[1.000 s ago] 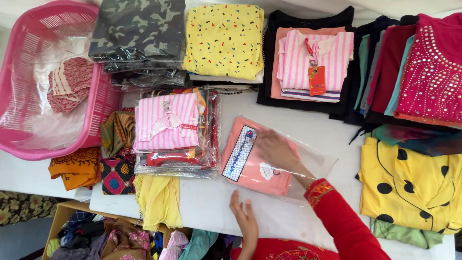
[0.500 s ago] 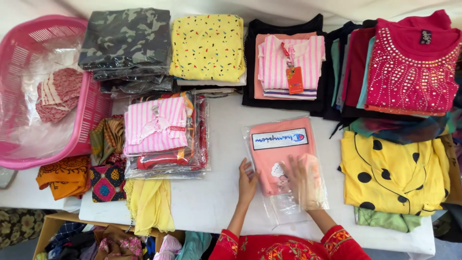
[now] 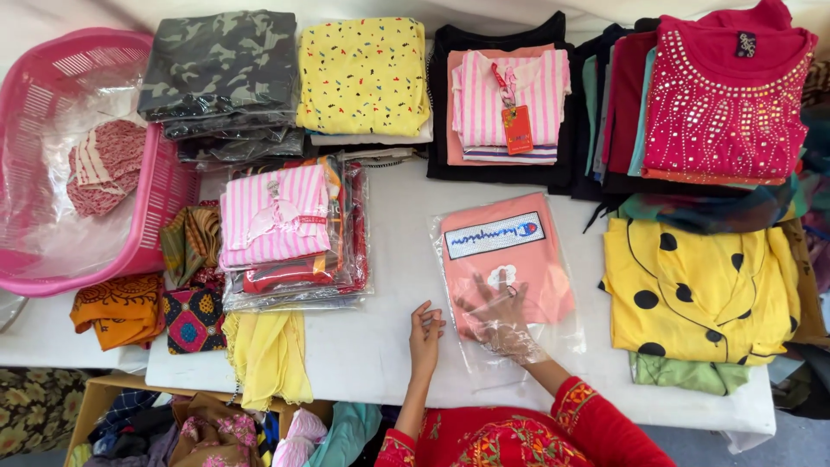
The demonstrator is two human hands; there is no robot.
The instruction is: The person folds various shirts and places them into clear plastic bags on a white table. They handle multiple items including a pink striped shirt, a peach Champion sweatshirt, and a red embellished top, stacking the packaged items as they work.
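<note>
Pink basket (image 3: 164, 195) at far left, then a stack of bagged shirts (image 3: 290, 233) set aside on the white table (image 3: 380, 346). Left hand (image 3: 425, 333) open and loose, holding nothing, fingertips beside the clear bag (image 3: 506, 290). Right hand (image 3: 494, 313) slid inside that bag, fingers spread flat on the folded pink shirt (image 3: 510, 259), seemingly seating it square; yellow dotted garment (image 3: 700, 290) waiting at right.

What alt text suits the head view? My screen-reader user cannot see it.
A person's right hand reaches inside a clear plastic bag holding a folded pink garment on a white table; the left hand rests beside it, among stacks of folded clothes.
</note>
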